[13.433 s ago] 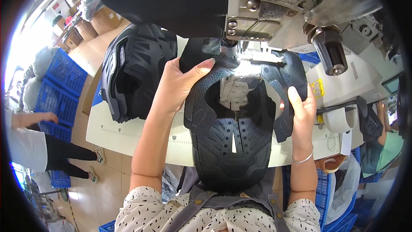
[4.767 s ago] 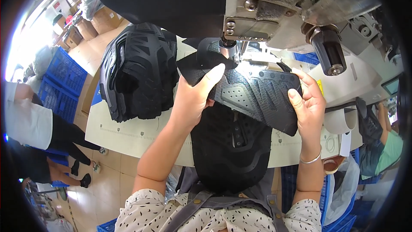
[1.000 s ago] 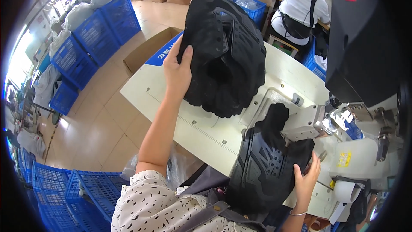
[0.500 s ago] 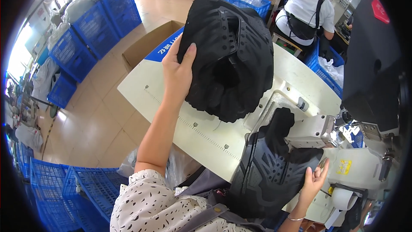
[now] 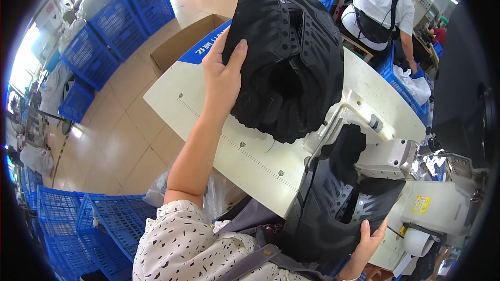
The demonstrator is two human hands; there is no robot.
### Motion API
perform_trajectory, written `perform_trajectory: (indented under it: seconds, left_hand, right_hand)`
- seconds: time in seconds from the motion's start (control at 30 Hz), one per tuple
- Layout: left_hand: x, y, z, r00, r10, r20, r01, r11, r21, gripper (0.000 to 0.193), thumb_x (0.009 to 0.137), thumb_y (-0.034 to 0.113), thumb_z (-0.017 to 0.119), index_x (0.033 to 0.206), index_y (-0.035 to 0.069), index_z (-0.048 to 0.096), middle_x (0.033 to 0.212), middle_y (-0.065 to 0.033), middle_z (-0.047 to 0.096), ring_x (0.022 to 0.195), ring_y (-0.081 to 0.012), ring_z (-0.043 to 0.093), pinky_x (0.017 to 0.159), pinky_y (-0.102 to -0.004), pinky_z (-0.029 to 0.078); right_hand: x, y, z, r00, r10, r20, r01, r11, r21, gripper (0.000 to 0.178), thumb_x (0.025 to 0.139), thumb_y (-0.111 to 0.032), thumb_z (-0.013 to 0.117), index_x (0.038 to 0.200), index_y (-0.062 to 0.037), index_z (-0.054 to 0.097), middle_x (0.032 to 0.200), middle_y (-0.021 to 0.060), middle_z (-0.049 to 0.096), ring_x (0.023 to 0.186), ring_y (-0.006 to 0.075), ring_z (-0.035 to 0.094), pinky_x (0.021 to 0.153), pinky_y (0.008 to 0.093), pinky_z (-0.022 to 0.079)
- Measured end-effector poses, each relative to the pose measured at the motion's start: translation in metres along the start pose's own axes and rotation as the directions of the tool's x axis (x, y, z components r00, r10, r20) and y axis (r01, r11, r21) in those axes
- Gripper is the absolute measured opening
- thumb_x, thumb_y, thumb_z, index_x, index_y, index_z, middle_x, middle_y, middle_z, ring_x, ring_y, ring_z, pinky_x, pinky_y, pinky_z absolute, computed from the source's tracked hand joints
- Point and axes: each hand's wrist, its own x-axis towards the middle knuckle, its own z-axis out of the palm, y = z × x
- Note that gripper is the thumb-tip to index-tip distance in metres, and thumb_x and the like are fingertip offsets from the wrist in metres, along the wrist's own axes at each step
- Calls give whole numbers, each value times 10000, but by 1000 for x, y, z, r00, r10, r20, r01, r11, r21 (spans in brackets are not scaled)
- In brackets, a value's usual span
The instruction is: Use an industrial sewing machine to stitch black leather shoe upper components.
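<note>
My left hand (image 5: 223,75) grips the left edge of a thick stack of black shoe uppers (image 5: 317,67), thumb on top and fingers underneath. The stack's lace-hole rows and dark central opening face up, over the far part of the white table. Nearer me, a single black shoe upper (image 5: 325,190) with dark grey overlays lies across the table's front edge and my lap. My right hand (image 5: 369,242) pinches its lower right edge, thumb on the surface; the other fingers are partly hidden behind it.
A sewing machine (image 5: 390,157) stands at the right of the white table (image 5: 250,158), close to the single upper. Blue crates (image 5: 107,36) with bags line the left, more crates (image 5: 99,229) sit lower left. A cardboard box (image 5: 174,44) is behind the table. A co-worker (image 5: 383,8) sits far right.
My right hand has moved down along the edge of the near upper, whose lace gap has spread wider. The stack in my left hand sits slightly farther right and up in the picture.
</note>
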Motion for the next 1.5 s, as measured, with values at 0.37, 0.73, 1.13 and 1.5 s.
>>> perform_trajectory:
  seconds: [0.37,0.73,1.13,1.5]
  left_hand:
    - [-132,65,33,396,-339,854,265,932,247,267,839,241,556,786,-16,608,711,-127,604,655,-227,592,595,-313,468]
    - [-197,58,93,397,-554,731,825,565,-20,342,878,157,547,1152,-26,456,1046,-45,559,936,-91,496,841,-263,424]
    - [-149,73,124,547,-446,709,731,667,-145,279,868,54,523,1131,-22,467,1045,-47,546,942,-87,493,842,-246,405]
    - [-146,76,135,647,-361,672,558,824,-95,169,862,36,533,1020,-22,517,912,-19,583,804,-54,496,737,-212,411]
  right_hand:
    - [8,-27,-13,968,180,-177,-33,783,621,455,842,-75,464,1277,-23,341,868,140,587,567,120,546,479,180,461]
    - [-4,-27,-12,983,-102,-152,166,845,508,421,853,-50,465,1253,2,344,1005,147,555,808,185,591,564,245,519]
    - [31,-62,-7,993,-115,-17,96,734,672,323,859,-54,444,1173,13,419,1008,165,581,838,174,608,664,261,532]
    - [44,-49,-14,986,-151,-74,162,726,669,320,854,-34,444,1170,14,417,1019,161,579,863,194,610,669,280,542]
